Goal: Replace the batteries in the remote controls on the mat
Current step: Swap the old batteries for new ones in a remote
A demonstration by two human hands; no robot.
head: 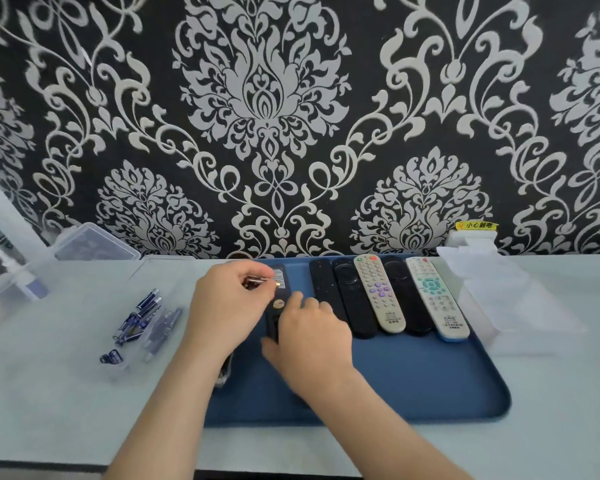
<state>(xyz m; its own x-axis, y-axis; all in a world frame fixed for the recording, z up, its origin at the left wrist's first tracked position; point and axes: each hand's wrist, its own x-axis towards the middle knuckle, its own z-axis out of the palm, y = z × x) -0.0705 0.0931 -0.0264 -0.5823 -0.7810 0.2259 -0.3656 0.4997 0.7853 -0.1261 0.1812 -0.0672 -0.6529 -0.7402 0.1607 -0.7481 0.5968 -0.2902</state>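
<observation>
The left hand [229,303] pinches a battery [256,281] just beside the black remote [277,306] that the right hand [309,337] grips on the mat [413,375]; probably it is being inserted, so the next move needs correct pole alignment.

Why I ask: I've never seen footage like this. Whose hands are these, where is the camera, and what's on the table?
There is no machine here. A person works with bare hands, and the single picture comes from a camera worn on their head, looking down. The left hand pinches a small battery beside a dark remote lying on the blue mat. The right hand holds that remote steady. Five more remotes, three black and two light, lie side by side on the mat. To the left, on the white table, loose batteries lie in what looks like a clear tray, with a clear box behind.
</observation>
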